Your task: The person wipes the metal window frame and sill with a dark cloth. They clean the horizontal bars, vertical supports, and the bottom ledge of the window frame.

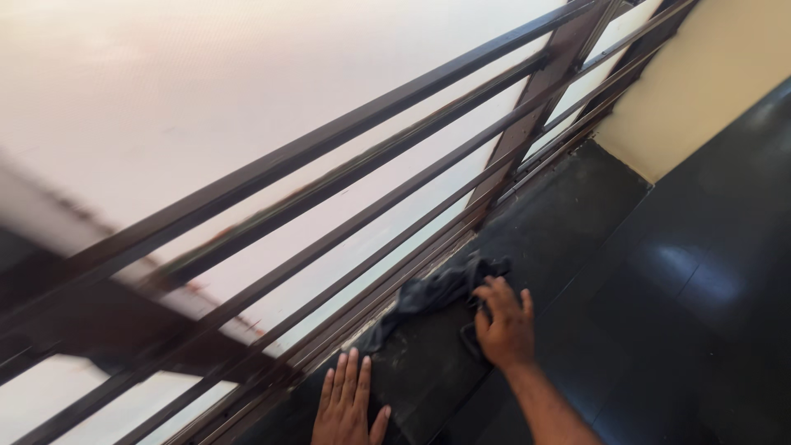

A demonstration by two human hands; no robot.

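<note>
My right hand presses down on one end of a dark cloth that lies crumpled on a black stone ledge below a window. The fingers curl over the cloth's right end. My left hand lies flat and open on the same ledge, nearer to me, fingers spread and pointing toward the window rails. It touches no cloth.
Dark brown horizontal metal bars and a window frame post run along the ledge's far side. A shiny black floor or counter lies to the right. A cream wall closes the far corner.
</note>
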